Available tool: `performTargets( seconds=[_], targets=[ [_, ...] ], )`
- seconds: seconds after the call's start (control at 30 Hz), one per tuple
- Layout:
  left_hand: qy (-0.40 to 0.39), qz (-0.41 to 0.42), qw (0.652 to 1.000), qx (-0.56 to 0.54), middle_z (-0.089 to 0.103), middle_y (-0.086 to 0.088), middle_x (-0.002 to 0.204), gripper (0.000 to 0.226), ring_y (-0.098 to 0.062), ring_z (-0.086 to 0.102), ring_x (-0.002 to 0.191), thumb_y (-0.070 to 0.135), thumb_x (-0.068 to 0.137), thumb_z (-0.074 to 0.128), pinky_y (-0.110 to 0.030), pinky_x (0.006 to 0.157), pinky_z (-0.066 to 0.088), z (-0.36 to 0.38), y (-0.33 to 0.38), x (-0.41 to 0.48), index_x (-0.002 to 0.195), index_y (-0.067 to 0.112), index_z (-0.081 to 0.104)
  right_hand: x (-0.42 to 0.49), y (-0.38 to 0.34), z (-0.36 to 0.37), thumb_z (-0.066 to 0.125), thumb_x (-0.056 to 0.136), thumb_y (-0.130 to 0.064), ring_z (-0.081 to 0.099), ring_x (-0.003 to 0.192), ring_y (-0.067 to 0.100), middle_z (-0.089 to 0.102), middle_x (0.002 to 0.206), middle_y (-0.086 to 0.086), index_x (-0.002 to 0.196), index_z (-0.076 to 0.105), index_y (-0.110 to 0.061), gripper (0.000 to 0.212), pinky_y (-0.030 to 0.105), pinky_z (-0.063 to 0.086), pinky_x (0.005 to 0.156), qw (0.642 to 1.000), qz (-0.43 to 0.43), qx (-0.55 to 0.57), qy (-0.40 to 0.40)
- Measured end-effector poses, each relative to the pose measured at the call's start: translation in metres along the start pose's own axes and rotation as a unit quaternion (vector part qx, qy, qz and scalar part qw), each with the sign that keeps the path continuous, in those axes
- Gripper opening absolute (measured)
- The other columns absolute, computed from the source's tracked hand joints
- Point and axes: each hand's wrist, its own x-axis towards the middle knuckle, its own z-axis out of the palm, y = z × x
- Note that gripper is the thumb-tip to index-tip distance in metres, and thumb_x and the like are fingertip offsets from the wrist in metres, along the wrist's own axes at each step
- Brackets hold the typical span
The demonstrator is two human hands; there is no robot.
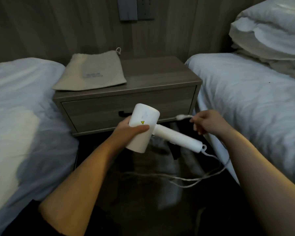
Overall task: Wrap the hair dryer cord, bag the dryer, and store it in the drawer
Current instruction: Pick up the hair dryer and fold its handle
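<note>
The left hand (129, 130) is wrapped around the fat body of the white hair dryer (143, 126), in front of the bedside table (160, 72). The right hand (209, 121) is at about 3 o'clock from the dryer and pinches the plug end (181, 117) of the cord (194, 178). The rest of the cord hangs from the tip of the handle in loose loops low near the floor.

The job now looks like winding the cord. It would go best to keep the dryer still and lay the cord round the handle in neat, snug turns. Pull gently, so the cord does not twist or tug hard where it joins the handle.

The cloth drawstring bag (90, 74) lies flat on the table top at about 11 o'clock from the dryer, and it looks empty. The drawer (109, 108) below it is closed, so I cannot tell what is inside.
</note>
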Motion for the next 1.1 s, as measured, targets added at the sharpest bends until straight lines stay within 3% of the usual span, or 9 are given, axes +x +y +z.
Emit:
performTargets(
  seconds=[0.07, 0.13, 0.27, 0.33, 0.4, 0.5, 0.63, 0.8, 1.1],
  targets=[
    [0.006, 0.007, 1.000, 0.022, 0.066, 0.008, 0.093, 0.034, -0.007, 0.063, 0.080, 0.019, 0.078, 0.073, -0.019, 0.058, 0.048, -0.003, 0.001, 0.004, 0.107, 0.027, 0.058, 0.013, 0.000, -0.005, 0.046, 0.091, 0.002, 0.052, 0.043, 0.018, 0.066, 0.063, 0.010, 0.106, 0.061, -0.005, 0.022, 0.023, 0.043, 0.043, 0.999, 0.001, -0.035, 0.034],
    [0.010, 0.012, 0.999, 0.032, 0.066, 0.009, 0.093, 0.035, -0.006, 0.063, 0.080, 0.019, 0.077, 0.073, -0.017, 0.057, 0.048, -0.005, 0.003, 0.008, 0.108, 0.028, 0.058, 0.020, -0.002, -0.006, 0.046, 0.093, -0.004, 0.052, 0.050, 0.020, 0.063, 0.076, 0.012, 0.126, 0.053, -0.013, 0.035, 0.026, 0.043, 0.046, 1.000, 0.019, -0.013, -0.017],
    [0.026, 0.003, 1.000, -0.013, 0.067, 0.006, 0.091, 0.021, -0.008, 0.064, 0.077, 0.021, 0.080, 0.069, -0.019, 0.056, 0.049, -0.009, 0.005, 0.019, 0.096, 0.030, 0.060, 0.015, -0.011, 0.004, 0.030, 0.097, -0.048, 0.056, 0.070, 0.012, 0.062, 0.087, -0.001, 0.106, 0.065, -0.017, 0.047, 0.020, 0.045, 0.059, 0.984, 0.023, -0.067, -0.163],
    [0.031, -0.004, 0.999, -0.029, 0.067, 0.002, 0.093, 0.024, -0.011, 0.064, 0.079, 0.023, 0.081, 0.069, -0.023, 0.059, 0.049, -0.010, 0.006, 0.022, 0.103, 0.026, 0.060, 0.011, -0.015, 0.008, 0.024, 0.091, -0.061, 0.059, 0.088, 0.014, 0.063, 0.098, -0.003, 0.094, 0.066, -0.028, 0.054, 0.024, 0.044, 0.078, 0.975, -0.005, -0.133, -0.180],
    [0.037, -0.010, 0.998, -0.042, 0.066, -0.001, 0.095, 0.034, -0.014, 0.064, 0.081, 0.026, 0.078, 0.071, -0.025, 0.061, 0.049, -0.011, 0.006, 0.023, 0.110, 0.021, 0.059, 0.008, -0.020, 0.012, 0.023, 0.087, -0.067, 0.057, 0.102, 0.015, 0.060, 0.109, -0.003, 0.103, 0.067, -0.029, 0.059, 0.027, 0.041, 0.091, 0.971, -0.025, -0.154, -0.179],
    [0.040, -0.023, 0.997, -0.062, 0.066, -0.006, 0.099, 0.047, -0.019, 0.065, 0.083, 0.037, 0.064, 0.072, -0.031, 0.064, 0.051, -0.014, 0.006, 0.022, 0.106, 0.022, 0.059, 0.005, -0.027, 0.019, 0.036, 0.085, -0.064, 0.061, 0.062, 0.008, 0.070, 0.075, 0.004, 0.074, 0.067, -0.019, 0.055, 0.013, 0.043, 0.061, 0.974, -0.079, -0.133, -0.165],
    [0.056, -0.015, 0.996, -0.074, 0.065, -0.003, 0.094, 0.015, -0.017, 0.063, 0.079, 0.028, 0.080, 0.068, -0.029, 0.062, 0.050, -0.016, 0.009, 0.021, 0.091, 0.028, 0.059, 0.004, -0.029, 0.022, 0.056, 0.083, -0.054, 0.052, 0.036, 0.008, 0.061, 0.049, 0.006, 0.069, 0.067, -0.011, 0.047, 0.014, 0.040, 0.043, 0.985, -0.094, -0.081, -0.122],
    [0.089, 0.014, 0.993, -0.076, 0.061, 0.002, 0.092, 0.011, -0.013, 0.059, 0.079, 0.024, 0.084, 0.063, -0.025, 0.058, 0.046, -0.013, 0.015, 0.017, 0.091, 0.030, 0.056, 0.010, -0.030, 0.030, 0.064, 0.076, -0.054, 0.039, 0.033, 0.008, 0.044, 0.043, 0.003, 0.052, 0.053, -0.012, 0.050, 0.015, 0.029, 0.038, 0.994, -0.092, -0.058, -0.026],
    [0.147, -0.010, 0.982, -0.118, 0.062, -0.003, 0.099, 0.027, -0.019, 0.061, 0.085, 0.030, 0.082, 0.065, -0.031, 0.065, 0.050, -0.006, 0.021, 0.021, 0.107, 0.023, 0.055, 0.001, -0.031, 0.054, 0.066, 0.078, -0.048, 0.038, 0.027, 0.007, 0.045, 0.036, 0.004, 0.046, 0.054, -0.010, 0.052, 0.015, 0.030, 0.036, 0.994, -0.057, 0.075, 0.054]
  ],
)
